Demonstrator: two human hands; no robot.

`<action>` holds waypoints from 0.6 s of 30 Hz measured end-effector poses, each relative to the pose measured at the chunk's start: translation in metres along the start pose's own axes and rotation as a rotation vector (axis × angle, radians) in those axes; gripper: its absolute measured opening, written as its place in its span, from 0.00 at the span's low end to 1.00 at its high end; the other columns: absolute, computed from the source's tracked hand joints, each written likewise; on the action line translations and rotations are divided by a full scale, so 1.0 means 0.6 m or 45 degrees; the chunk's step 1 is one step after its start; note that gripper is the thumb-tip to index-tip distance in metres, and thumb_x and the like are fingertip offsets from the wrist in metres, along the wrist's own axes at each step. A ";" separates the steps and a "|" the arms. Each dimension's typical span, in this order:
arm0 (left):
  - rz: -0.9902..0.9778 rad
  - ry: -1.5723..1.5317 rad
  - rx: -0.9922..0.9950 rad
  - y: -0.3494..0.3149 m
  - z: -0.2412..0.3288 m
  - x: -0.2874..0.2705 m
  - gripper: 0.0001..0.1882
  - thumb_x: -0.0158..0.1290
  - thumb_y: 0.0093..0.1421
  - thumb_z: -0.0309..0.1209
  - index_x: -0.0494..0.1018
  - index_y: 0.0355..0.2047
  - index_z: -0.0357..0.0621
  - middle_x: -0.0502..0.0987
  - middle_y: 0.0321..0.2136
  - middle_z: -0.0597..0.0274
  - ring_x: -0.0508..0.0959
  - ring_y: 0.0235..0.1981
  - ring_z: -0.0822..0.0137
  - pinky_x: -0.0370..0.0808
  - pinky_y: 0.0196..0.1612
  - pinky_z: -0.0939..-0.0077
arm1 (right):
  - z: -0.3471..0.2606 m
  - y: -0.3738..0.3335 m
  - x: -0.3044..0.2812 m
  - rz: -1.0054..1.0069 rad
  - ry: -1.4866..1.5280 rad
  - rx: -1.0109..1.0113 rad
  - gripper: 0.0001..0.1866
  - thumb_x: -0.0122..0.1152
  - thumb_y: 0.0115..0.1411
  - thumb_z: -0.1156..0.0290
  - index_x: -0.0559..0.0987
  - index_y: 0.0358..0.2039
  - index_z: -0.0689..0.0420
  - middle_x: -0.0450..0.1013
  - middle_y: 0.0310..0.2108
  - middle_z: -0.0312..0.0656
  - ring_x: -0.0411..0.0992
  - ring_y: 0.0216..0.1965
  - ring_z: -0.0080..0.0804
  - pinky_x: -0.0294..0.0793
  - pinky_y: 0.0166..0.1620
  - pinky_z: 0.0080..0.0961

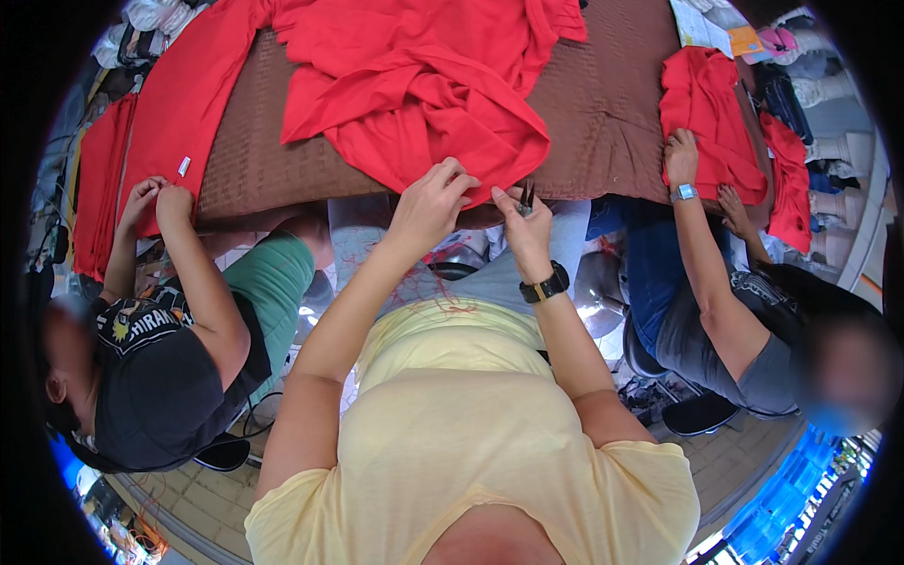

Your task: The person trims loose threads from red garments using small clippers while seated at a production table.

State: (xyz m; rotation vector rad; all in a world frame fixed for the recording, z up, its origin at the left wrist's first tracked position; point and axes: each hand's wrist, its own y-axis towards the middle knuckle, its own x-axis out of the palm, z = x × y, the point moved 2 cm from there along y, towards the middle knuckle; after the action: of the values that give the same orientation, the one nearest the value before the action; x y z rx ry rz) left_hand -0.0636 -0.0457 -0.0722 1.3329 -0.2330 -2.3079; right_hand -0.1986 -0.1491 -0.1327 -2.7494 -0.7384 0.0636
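A large red garment (414,94) lies bunched and folded over the brown-covered table in front of me, its near edge hanging at the table's edge. My left hand (433,200) is closed in a pinch on that near edge. Just to its right, my right hand (525,228) is closed around small thread snips (526,195), with the dark blades pointing up and away from me. The thumb of this hand rests at the garment's edge. Most of the snips' body is hidden in the palm. Red thread scraps (424,282) lie across my lap.
On the left, a seated co-worker (169,377) handles a red garment with a white label (185,167). Another co-worker (725,311) on the right holds red cloth (706,118). The brown table cover (612,113) shows between the garments. Papers (702,26) lie at the far right.
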 end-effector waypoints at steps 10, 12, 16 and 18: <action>0.083 -0.354 -0.307 -0.002 -0.026 0.019 0.05 0.58 0.56 0.22 0.74 0.33 0.38 0.74 0.33 0.56 0.77 0.36 0.52 0.74 0.36 0.59 | -0.004 -0.018 -0.001 -0.369 0.606 0.242 0.08 0.60 0.67 0.72 0.72 0.30 0.53 0.58 0.17 0.22 0.51 0.14 0.09 0.46 0.17 0.15; 0.155 -0.466 -0.312 0.001 -0.019 0.015 0.04 0.58 0.56 0.21 0.74 0.32 0.37 0.74 0.32 0.54 0.78 0.35 0.51 0.74 0.37 0.59 | -0.003 -0.019 -0.004 -0.400 0.613 0.231 0.06 0.59 0.67 0.72 0.73 0.31 0.54 0.58 0.17 0.22 0.50 0.13 0.09 0.44 0.17 0.16; 0.196 -0.361 -0.009 0.005 0.007 0.006 0.03 0.57 0.57 0.20 0.75 0.32 0.36 0.73 0.28 0.53 0.77 0.32 0.50 0.74 0.36 0.62 | -0.019 -0.024 -0.009 -0.458 0.548 0.281 0.02 0.59 0.66 0.74 0.74 0.36 0.56 0.61 0.19 0.24 0.56 0.17 0.11 0.53 0.21 0.15; 0.161 -0.369 -0.062 0.001 0.006 0.012 0.04 0.58 0.56 0.20 0.75 0.32 0.35 0.73 0.27 0.52 0.78 0.31 0.50 0.75 0.36 0.64 | -0.021 -0.024 -0.002 -0.318 0.277 -0.001 0.03 0.59 0.65 0.75 0.75 0.38 0.58 0.65 0.23 0.27 0.61 0.23 0.14 0.61 0.29 0.16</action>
State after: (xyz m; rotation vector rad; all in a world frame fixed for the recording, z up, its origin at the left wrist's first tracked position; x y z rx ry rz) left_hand -0.0694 -0.0501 -0.0754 0.9293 -0.3408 -2.3750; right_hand -0.2052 -0.1412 -0.1168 -2.5863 -1.0087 -0.2832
